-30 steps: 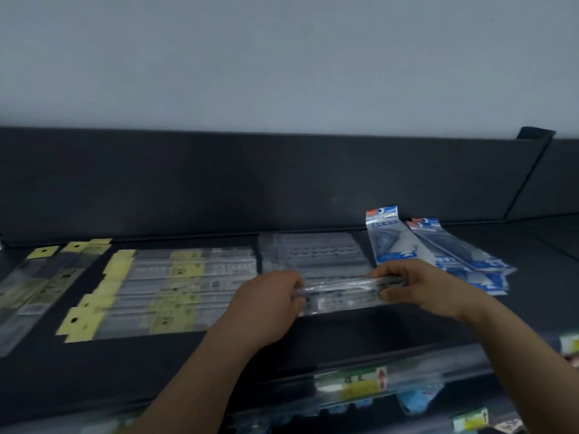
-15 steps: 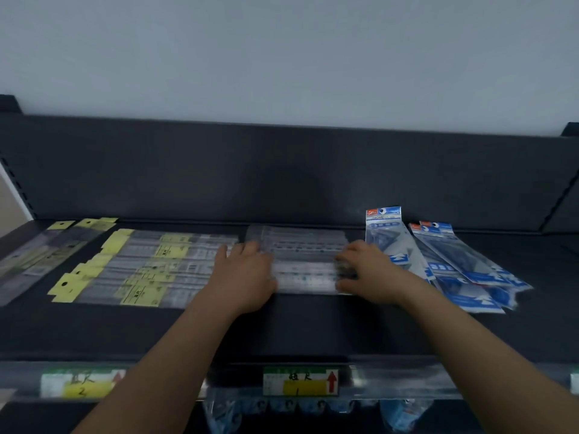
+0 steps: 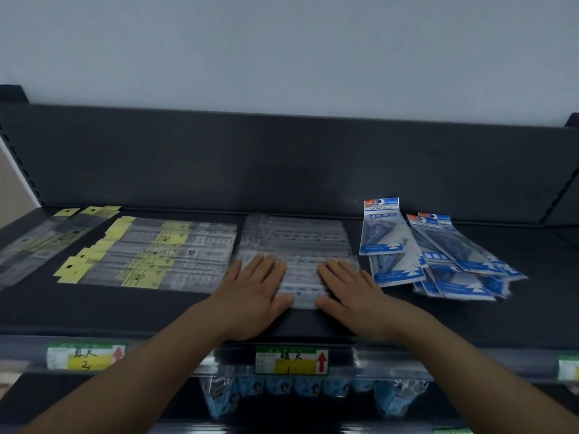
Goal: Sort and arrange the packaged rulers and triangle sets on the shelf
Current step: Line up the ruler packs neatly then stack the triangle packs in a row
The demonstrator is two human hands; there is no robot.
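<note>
A pile of clear-packaged short rulers point(image 3: 297, 242) lies in the middle of the dark shelf point(image 3: 532, 311). My left hand point(image 3: 253, 292) rests flat on the pile's front left part, fingers spread. My right hand point(image 3: 351, 292) lies flat on its front right part, thumb at the front edge. Neither hand grips anything. Left of the pile lie rulers in clear sleeves with yellow header cards point(image 3: 156, 255). Blue-and-white triangle set packs point(image 3: 438, 255) are fanned loosely to the right. More long yellow-headed rulers point(image 3: 40, 239) lie at the far left.
The shelf's front rail carries price labels: one with a red arrow point(image 3: 291, 360) below my hands, another point(image 3: 84, 357) at the left. Blue packaged goods point(image 3: 300, 393) hang under the shelf. A dark back panel point(image 3: 282, 164) closes the shelf behind.
A second ago both hands held a clear ruler pack above the shelf. They have set it down on the middle pile and now lie flat on it. The camera has shifted left and tilted down.
</note>
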